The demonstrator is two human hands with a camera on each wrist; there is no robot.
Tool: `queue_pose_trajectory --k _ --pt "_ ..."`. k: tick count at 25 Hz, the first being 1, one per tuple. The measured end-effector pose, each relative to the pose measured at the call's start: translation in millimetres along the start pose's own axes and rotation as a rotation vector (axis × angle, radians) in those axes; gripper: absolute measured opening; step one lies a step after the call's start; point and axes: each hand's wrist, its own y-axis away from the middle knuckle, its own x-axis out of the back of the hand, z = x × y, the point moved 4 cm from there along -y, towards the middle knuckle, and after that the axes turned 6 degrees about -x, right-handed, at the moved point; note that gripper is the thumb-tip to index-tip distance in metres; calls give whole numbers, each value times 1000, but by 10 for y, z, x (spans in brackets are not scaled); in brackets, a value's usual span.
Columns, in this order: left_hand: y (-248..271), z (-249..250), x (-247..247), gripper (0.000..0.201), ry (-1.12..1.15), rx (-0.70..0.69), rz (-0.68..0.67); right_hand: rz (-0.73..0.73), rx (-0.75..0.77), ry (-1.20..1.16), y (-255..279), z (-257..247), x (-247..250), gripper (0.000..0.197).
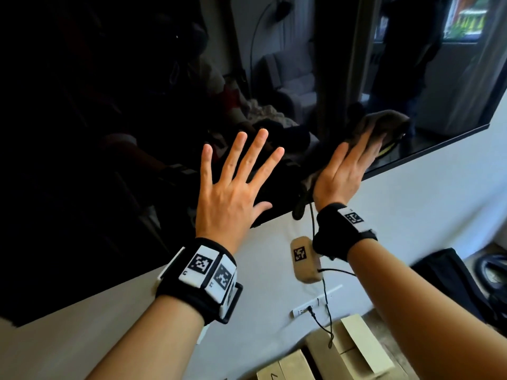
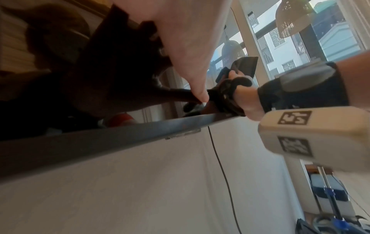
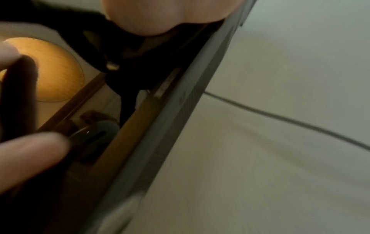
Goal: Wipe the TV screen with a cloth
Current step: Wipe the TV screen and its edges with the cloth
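At centre frame of the head view, the left hand [image 1: 233, 185] is laid flat with fingers spread on the TV screen [image 1: 109, 119], nothing held. To its right, the right hand [image 1: 345, 171] is pressed, fingers extended, onto a dark cloth [image 1: 381, 124] against the glass near the lower bezel [image 1: 428, 153]. The screen's long axis is seen running up-right; the right hand is judged nearer the unwiped stretch there.

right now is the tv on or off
Off, as far as the pictures show: the wall-mounted black TV screen is dark and only mirrors the room, a chair and a window. The right hand presses a dark grey cloth on it.
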Motion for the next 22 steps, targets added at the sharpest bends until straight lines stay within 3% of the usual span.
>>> queue_pose_trajectory --k 4,8,11,13,17,20,22 --pt "41 -52 60 102 38 -25 17 -142 126 100 567 -97 -136 62" --pt "324 -384 133 105 70 21 37 -5 -87 -39 462 -202 -170 64" --pt "663 -664 100 109 42 71 12 -144 59 51 1131 -382 -385 58" --pt "889 -755 59 108 34 108 -1 -181 141 95 1270 -386 -419 58" --pt "1309 -1063 -16 98 -6 160 -14 -34 -61 -30 1073 -456 -416 61" --pt "1462 -1196 -64 93 -25 145 -14 -124 34 12 1677 -620 -582 60" --pt "1470 -1185 -83 91 -26 136 -8 -159 102 28 1797 -618 -623 58"
